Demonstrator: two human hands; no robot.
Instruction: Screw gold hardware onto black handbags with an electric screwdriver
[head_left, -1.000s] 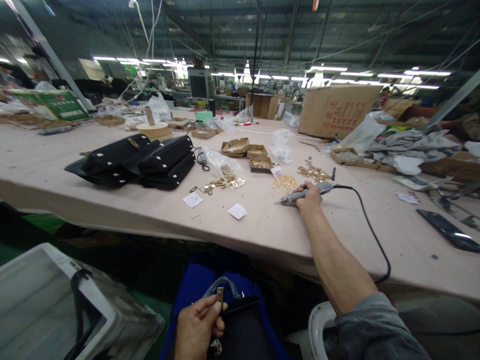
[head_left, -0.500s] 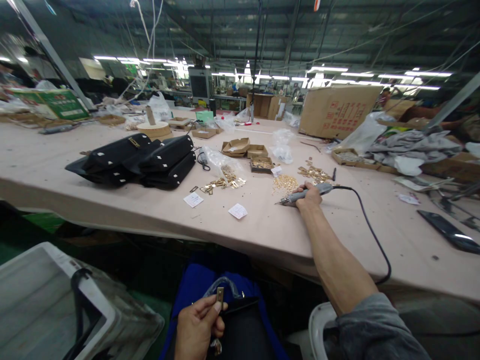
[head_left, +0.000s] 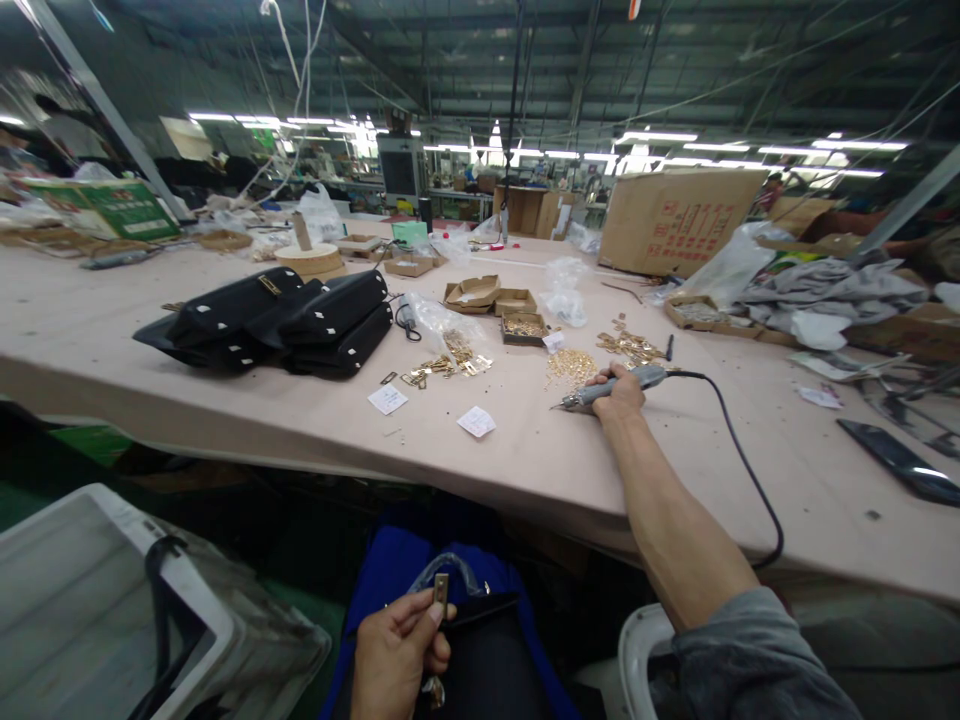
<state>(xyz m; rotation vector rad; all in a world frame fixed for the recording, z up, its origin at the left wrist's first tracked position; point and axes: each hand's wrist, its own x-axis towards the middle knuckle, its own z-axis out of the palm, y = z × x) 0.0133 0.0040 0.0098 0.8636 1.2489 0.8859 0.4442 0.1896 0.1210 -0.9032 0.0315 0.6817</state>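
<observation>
Low in the head view, my left hand (head_left: 401, 645) pinches a small gold metal plate (head_left: 441, 592) with holes in it, held upright between thumb and fingers. Beneath it a black bag (head_left: 487, 660) with a plastic-wrapped handle (head_left: 450, 565) lies on my lap over blue cloth. On the table, my right hand (head_left: 619, 392) is wrapped round a grey corded electric screwdriver (head_left: 585, 397), its tip pointing left just above or on the tabletop. Beyond that tip is a pile of tiny gold screws (head_left: 571, 366). Gold metal fittings (head_left: 634, 348) lie behind the screwdriver.
Black bags (head_left: 300, 315) are stacked on the table at left, beside more gold fittings (head_left: 457, 358). Small cardboard boxes (head_left: 523, 328) and a white label (head_left: 476, 421) lie mid-table. A phone (head_left: 900, 460) is at right; a white bin (head_left: 97, 600) stands lower left.
</observation>
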